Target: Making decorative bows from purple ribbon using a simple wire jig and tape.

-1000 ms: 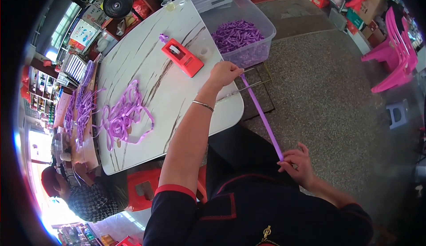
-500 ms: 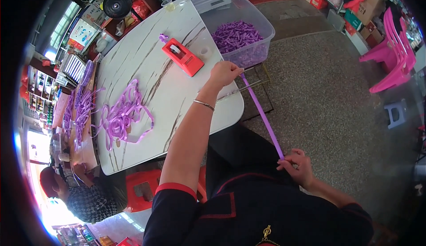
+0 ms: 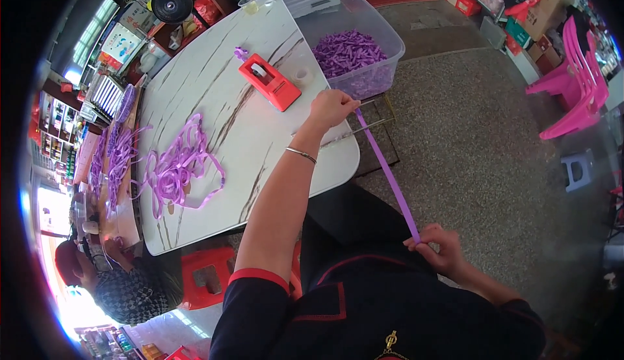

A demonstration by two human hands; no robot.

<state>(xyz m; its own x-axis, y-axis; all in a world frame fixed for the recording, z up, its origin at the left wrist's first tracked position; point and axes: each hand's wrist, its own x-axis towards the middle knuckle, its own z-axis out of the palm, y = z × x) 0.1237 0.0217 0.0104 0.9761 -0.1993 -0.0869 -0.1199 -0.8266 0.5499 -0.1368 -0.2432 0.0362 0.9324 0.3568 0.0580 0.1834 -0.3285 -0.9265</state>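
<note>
A purple ribbon (image 3: 389,171) stretches taut between my two hands, slanting down to the right beyond the table corner. Its far end is pinched in my left hand (image 3: 334,108), over the right edge of the marbled white table (image 3: 279,158). My right hand (image 3: 438,249) grips the near end between thumb and fingers, close to my lap. Left of my forearm lies a loose, tangled heap of purple ribbon (image 3: 179,171) on the tabletop. A red tape dispenser (image 3: 270,82) stands beyond my left hand, with a clear tape roll (image 3: 303,75) beside it.
A clear plastic bin (image 3: 390,41) full of folded purple pieces (image 3: 348,53) stands past the table's right side. More ribbon bundles (image 3: 117,165) hang at a wooden table on the left, where another person (image 3: 130,288) sits. Pink chairs (image 3: 572,80) and a small stool (image 3: 576,170) are at right.
My right hand has shifted slightly down and the ribbon has turned its flat side more into view. Both hands keep their grip, and the view has moved a little.
</note>
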